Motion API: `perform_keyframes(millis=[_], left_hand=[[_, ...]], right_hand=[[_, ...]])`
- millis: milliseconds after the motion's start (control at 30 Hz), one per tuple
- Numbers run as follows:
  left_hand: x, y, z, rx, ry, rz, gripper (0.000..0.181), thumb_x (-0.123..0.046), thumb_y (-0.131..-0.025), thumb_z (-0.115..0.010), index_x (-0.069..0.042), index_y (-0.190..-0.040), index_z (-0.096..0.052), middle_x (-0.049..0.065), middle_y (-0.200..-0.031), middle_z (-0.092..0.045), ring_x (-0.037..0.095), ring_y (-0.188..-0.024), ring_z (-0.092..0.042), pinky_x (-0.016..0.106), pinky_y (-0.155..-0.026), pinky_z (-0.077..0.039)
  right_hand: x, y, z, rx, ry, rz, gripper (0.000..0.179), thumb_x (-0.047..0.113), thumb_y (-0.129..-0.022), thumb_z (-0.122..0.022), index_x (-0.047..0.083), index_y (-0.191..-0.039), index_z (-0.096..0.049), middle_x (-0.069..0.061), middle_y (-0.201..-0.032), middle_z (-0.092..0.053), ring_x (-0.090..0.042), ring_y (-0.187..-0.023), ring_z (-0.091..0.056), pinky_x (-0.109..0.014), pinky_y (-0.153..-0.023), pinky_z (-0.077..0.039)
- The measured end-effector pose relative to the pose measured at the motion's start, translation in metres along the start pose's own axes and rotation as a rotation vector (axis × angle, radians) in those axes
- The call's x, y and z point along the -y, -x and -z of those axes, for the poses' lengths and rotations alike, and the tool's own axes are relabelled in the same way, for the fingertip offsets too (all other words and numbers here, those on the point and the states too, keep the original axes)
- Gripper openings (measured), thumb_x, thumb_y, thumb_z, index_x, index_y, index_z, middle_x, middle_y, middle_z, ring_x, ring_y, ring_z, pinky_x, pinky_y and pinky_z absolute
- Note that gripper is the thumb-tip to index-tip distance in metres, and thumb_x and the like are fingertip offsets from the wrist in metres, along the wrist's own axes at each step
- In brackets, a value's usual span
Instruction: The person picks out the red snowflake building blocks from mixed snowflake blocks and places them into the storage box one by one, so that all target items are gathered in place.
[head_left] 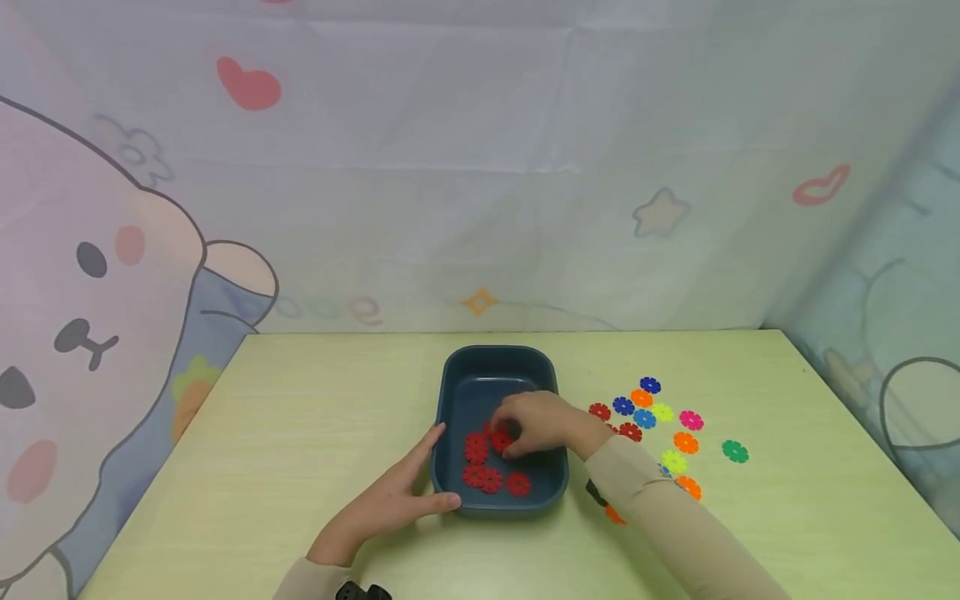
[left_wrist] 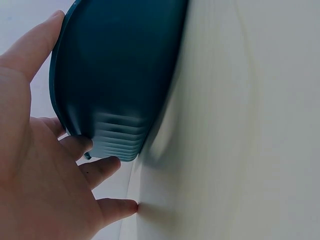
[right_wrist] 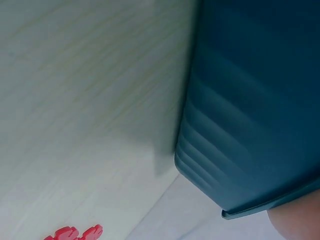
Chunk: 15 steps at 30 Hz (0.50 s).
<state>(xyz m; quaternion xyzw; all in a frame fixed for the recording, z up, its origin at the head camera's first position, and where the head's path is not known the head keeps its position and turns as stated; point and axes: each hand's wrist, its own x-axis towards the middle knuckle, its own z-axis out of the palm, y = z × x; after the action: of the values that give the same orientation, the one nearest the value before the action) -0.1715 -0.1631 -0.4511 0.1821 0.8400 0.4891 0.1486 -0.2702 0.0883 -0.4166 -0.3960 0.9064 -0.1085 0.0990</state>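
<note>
A dark blue-green plastic bin point(head_left: 498, 362) sits on the table with several red notched, flower-shaped discs point(head_left: 518, 484) lying in it. My left hand point(head_left: 393, 500) touches the bin's near left corner, thumb at the front rim and fingers spread along the left side. In the left wrist view, the fingers point(left_wrist: 102, 171) lie against its ribbed outer wall. Over the bin's right rim reaches my right hand point(head_left: 540, 421), its fingers bent down around a red disc point(head_left: 501, 441). I cannot tell whether they grip it. The right wrist view shows mostly the bin's outer wall point(right_wrist: 240, 115).
Right of the bin, loose discs in several colours are scattered on the table point(head_left: 322, 400), among them a green one point(head_left: 735, 452) and a pink one point(head_left: 692, 420). My right forearm point(head_left: 675, 517) covers some of them. A printed cloth point(head_left: 420, 167) hangs behind.
</note>
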Motion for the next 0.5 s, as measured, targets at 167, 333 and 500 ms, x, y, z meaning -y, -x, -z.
perform_keyframes(millis=[167,333,500], left_hand=[[-0.0002,-0.0008,-0.0005,-0.006,0.010,0.007,0.096,-0.032,-0.087,-0.072,-0.020,-0.157,-0.007,0.004,-0.162,-0.008,0.028,-0.148,-0.007,0.057,-0.115,-0.015],[-0.0017,-0.0002,-0.0007,-0.012,0.014,0.010,0.096,-0.031,-0.087,-0.073,-0.020,-0.157,-0.008,0.004,-0.162,-0.009,0.028,-0.148,-0.008,0.056,-0.116,-0.015],[-0.0027,0.0013,-0.0007,-0.017,-0.001,0.004,0.095,-0.032,-0.087,-0.073,-0.020,-0.157,-0.009,0.006,-0.162,-0.009,0.030,-0.148,-0.008,0.057,-0.115,-0.016]], right_hand=[[0.0005,-0.0012,-0.0017,0.015,0.066,-0.005,0.034,0.033,-0.078,-0.080,0.021,-0.109,-0.073,0.008,-0.096,-0.066,-0.010,-0.089,-0.056,-0.034,-0.084,-0.048],[0.0000,-0.0025,-0.0036,0.027,0.113,0.024,0.032,0.034,-0.077,-0.080,0.022,-0.106,-0.074,0.009,-0.094,-0.067,-0.010,-0.087,-0.055,-0.033,-0.082,-0.047],[-0.0005,-0.0028,-0.0043,0.032,0.139,0.036,0.030,0.034,-0.076,-0.080,0.023,-0.104,-0.074,0.009,-0.092,-0.066,-0.009,-0.084,-0.055,-0.032,-0.080,-0.046]])
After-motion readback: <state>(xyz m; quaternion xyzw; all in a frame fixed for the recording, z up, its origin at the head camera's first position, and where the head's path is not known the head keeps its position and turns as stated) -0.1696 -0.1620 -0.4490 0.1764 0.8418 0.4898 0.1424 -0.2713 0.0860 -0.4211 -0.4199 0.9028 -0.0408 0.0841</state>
